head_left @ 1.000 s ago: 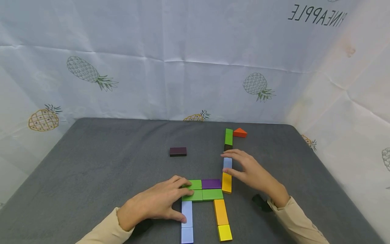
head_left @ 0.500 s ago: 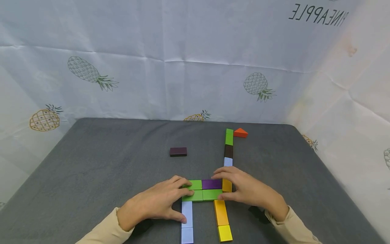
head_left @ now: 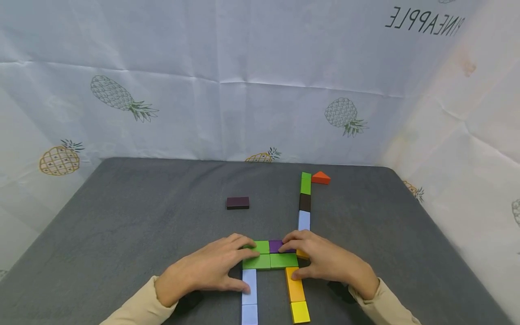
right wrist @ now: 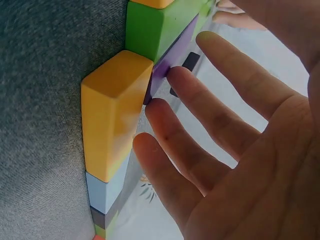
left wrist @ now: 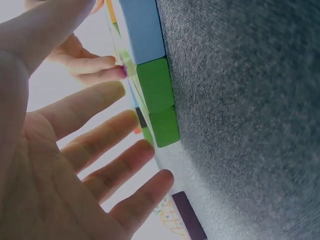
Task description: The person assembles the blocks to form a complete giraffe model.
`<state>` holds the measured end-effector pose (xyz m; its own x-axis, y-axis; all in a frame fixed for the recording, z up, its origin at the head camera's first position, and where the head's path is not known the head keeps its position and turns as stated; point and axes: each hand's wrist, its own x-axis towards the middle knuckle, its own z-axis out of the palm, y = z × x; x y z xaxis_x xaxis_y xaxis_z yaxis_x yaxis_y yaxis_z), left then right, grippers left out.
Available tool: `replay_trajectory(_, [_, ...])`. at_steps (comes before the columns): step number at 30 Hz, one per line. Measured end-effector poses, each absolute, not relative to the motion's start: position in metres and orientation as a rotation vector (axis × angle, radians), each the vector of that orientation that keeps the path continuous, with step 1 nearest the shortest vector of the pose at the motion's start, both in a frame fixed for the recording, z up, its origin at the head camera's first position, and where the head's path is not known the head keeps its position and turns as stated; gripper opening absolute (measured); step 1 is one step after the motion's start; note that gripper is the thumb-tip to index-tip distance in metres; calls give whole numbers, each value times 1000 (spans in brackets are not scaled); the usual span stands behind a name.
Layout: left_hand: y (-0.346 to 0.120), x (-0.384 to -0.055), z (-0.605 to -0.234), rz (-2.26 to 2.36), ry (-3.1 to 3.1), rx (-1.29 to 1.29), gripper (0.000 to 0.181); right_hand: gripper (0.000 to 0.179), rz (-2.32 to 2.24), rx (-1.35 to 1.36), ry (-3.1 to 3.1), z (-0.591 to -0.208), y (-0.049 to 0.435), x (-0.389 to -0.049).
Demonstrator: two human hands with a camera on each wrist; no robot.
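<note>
In the head view my left hand (head_left: 207,266) lies with relaxed, spread fingers over the left end of two rows of green blocks (head_left: 260,262), its thumb at a light blue block (head_left: 250,295). My right hand (head_left: 329,262) reaches in from the other side. Its fingertips are at the purple block (head_left: 275,245), and the thumb overlaps an orange block (head_left: 295,290). Behind those fingers, a second orange block (right wrist: 107,125) is largely hidden in the head view. In both wrist views the fingers are loosely extended, curled round nothing.
A column of light blue (head_left: 304,220), dark brown (head_left: 304,202) and green (head_left: 306,183) blocks runs toward the back, beside a red triangular block (head_left: 321,178). A dark plum block (head_left: 237,203) lies alone. A yellow block (head_left: 300,312) is near the front. Pineapple-print cloth (head_left: 243,117) hangs behind the grey table (head_left: 142,203).
My right hand has come nearer and slightly left, from beside the column's light blue block to the purple block. My left hand and the blocks have stayed practically still.
</note>
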<state>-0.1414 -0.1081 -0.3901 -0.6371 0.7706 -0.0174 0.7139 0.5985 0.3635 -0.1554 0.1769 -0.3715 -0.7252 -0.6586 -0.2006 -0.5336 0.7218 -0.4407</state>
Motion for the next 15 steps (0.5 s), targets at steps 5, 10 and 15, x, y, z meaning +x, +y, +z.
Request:
replay_trajectory(5, [-112, -146, -389, 541, 2709, 1257, 57, 48, -503, -941, 2589, -373, 177, -156])
replay_trajectory(10, [-120, -157, -388, 557, 2833, 1194, 50, 45, -509, -990, 2589, -372, 177, -156])
replay_trajectory(15, [-124, -173, -388, 566, 2939, 1134, 50, 44, -507, -998, 2587, -372, 178, -156])
